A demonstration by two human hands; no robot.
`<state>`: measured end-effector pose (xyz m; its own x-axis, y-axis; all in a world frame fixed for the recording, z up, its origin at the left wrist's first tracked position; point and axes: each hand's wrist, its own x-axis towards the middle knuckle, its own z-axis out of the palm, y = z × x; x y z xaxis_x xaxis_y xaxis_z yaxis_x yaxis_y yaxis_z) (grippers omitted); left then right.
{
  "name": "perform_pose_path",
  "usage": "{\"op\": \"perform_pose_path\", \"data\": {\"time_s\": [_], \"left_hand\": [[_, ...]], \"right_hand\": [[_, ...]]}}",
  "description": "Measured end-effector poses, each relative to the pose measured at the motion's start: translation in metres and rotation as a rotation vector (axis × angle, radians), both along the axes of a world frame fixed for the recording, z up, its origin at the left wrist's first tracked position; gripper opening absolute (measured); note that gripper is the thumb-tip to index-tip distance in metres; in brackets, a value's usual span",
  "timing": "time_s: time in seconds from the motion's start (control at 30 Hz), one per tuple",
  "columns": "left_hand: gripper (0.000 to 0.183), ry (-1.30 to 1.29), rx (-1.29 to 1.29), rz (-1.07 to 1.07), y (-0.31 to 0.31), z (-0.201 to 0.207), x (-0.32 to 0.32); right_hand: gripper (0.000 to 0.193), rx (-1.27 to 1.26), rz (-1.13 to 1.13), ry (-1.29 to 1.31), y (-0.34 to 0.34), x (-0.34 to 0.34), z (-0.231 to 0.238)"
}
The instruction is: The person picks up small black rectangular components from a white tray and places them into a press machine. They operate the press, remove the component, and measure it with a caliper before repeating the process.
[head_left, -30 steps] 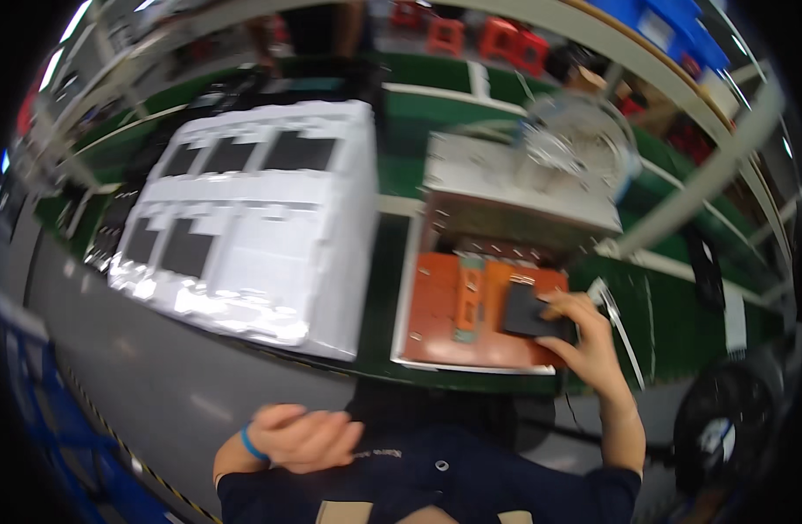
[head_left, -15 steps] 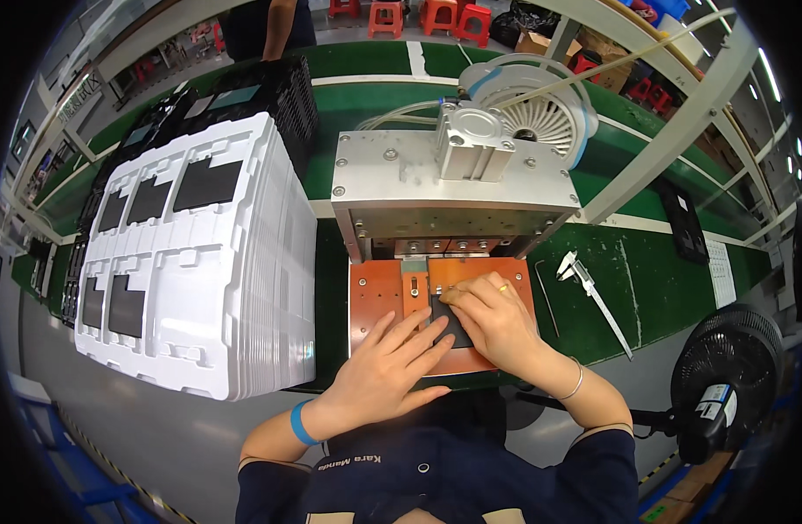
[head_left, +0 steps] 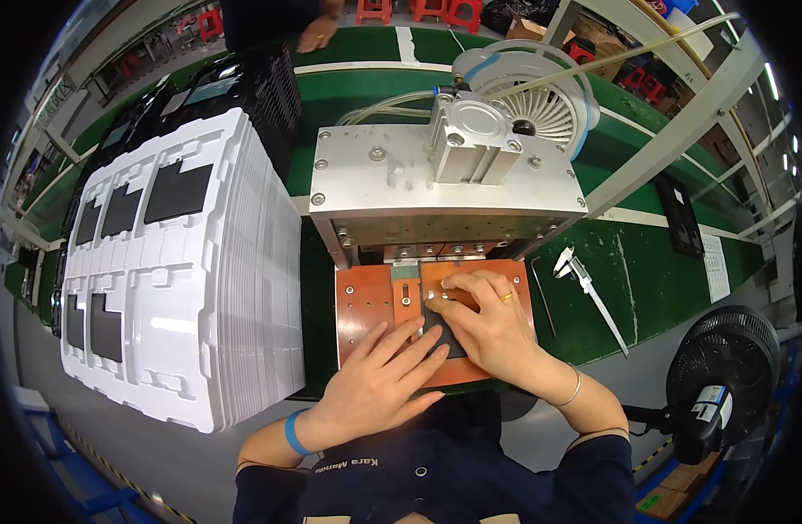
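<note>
On the green bench (head_left: 654,279): a metal press (head_left: 357,170) is set, an orange plate (head_left: 359,319) lying at its foot and a silver cylinder block (head_left: 475,144) mounted on top.
Dark flat piece (head_left: 454,347): laid on the orange plate, right of a raised orange strip (head_left: 406,303); partly covered by both hands.
Left hand (head_left: 370,389): palm down, fingers long and loosely spread; fingertips apparently rested on the dark piece near its left edge. No grip seen.
Right hand (head_left: 497,327): fingers bent, thumb and forefinger drawn narrow at the piece's far end, by a small pale tab. Whether anything is pinched cannot be told.
Piece, risk: skew judged possible if the two hands are pressed unevenly; the near end could be swung away from the strip.
Pale tab, risk: could be creased or bent, in judgement, if pushed by the fingertips at an angle.
Press, risk: fingers are placed close in front of the raised upper part; a pinch could follow if it were brought down with hands there.
Right of plate: a hex key (head_left: 543,297) and a caliper (head_left: 593,295) are laid near the right forearm; a knock could be caused by a wide elbow.
Left of plate: white trays (head_left: 266,288) are stacked high; dark pieces are held in the top one. Toppling judged likely only if bumped.
</note>
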<state>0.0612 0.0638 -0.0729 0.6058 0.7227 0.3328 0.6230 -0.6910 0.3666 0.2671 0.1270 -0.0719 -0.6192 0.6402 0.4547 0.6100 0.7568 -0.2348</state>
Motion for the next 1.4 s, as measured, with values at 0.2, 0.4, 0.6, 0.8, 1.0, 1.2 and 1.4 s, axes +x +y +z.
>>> {"op": "perform_pose_path", "data": {"time_s": [0.2,0.4,0.6,0.8,1.0,1.2,1.4], "left_hand": [[0.054,0.026,-0.015,-0.006,0.001,0.001,0.000],[0.065,-0.023,-0.123,0.007,-0.003,0.010,-0.004],[0.070,-0.017,-0.140,0.069,0.013,0.019,0.003],[0.069,0.017,-0.153,0.125,0.027,0.011,0.005],[0.067,0.046,-0.192,0.118,0.027,0.012,0.005],[0.067,0.045,-0.241,0.119,0.028,0.012,0.006],[0.066,0.052,-0.254,0.121,0.028,0.010,0.005]], "right_hand": [[0.035,-0.043,-0.092,0.077,-0.003,0.003,0.002],[0.047,-0.238,-0.031,0.091,-0.032,0.035,0.015],[0.033,-0.212,-0.002,0.151,-0.002,0.031,0.005],[0.033,-0.200,0.012,0.169,0.016,0.028,0.004],[0.033,-0.237,0.006,0.167,0.016,0.027,0.005],[0.032,-0.257,0.004,0.156,0.017,0.028,0.004],[0.032,-0.258,0.010,0.148,0.019,0.026,0.005]]}}
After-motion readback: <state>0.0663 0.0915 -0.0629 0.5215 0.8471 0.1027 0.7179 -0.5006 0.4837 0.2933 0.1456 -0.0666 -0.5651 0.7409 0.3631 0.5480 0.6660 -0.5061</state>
